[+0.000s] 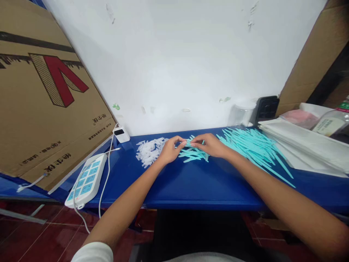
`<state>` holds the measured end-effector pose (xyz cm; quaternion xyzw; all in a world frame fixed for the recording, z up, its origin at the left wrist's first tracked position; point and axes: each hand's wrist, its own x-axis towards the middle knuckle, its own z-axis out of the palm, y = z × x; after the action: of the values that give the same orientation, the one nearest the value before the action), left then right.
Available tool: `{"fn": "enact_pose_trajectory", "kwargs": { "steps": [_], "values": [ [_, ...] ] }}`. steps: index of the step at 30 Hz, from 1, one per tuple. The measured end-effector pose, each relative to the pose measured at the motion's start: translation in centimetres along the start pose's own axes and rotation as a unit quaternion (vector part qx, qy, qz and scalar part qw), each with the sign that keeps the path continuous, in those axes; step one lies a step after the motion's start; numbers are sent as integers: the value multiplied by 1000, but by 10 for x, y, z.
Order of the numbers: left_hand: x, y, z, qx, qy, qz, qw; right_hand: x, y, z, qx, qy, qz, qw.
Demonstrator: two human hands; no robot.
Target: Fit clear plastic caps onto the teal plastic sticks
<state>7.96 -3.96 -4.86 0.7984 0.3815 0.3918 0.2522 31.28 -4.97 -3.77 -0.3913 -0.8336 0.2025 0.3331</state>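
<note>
On the blue table (pixel 191 185), my left hand (pixel 170 149) and my right hand (pixel 208 145) meet near the far edge. Both pinch a thin teal plastic stick (pixel 188 144) between their fingertips, the left at one end and the right at the other. Under them lies a small bunch of teal sticks (pixel 194 154). A heap of small white plastic pieces (pixel 149 151) lies just left of my left hand. A large spread of teal sticks (pixel 253 147) fans out to the right of my right hand.
A white power strip (pixel 86 180) with a cable hangs over the table's left edge, a white charger (pixel 121 134) behind it. Cardboard (pixel 46 98) leans at the left. Stacked white sheets (pixel 308 145), a clear container (pixel 244 112) and a black device (pixel 266 108) stand at the right.
</note>
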Motion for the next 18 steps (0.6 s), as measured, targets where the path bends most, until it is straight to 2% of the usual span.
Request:
{"fn": "enact_pose_trajectory", "kwargs": {
  "steps": [2, 4, 6, 9, 13, 15, 18],
  "values": [
    [1, -3, -9, 125, 36, 39, 991, 1, 7, -4, -64, 21, -13, 998],
    [2, -7, -23, 225, 58, 41, 972, 2, 13, -13, -124, 46, -6, 991],
    [2, -13, -43, 293, 44, 21, 955, 0, 19, -27, -194, 74, 25, 978],
    [2, -22, -73, 344, -2, -28, 938, -4, 27, -51, -313, 91, 110, 939],
    [0, -31, -98, 341, -74, -96, 932, -13, 45, -76, -381, 26, 222, 897],
    [0, -32, -98, 338, -81, -104, 932, -18, 56, -83, -381, -26, 263, 886],
    [-1, -33, -84, 343, -67, -57, 935, -22, 71, -87, -353, -78, 290, 886]
  ]
}}
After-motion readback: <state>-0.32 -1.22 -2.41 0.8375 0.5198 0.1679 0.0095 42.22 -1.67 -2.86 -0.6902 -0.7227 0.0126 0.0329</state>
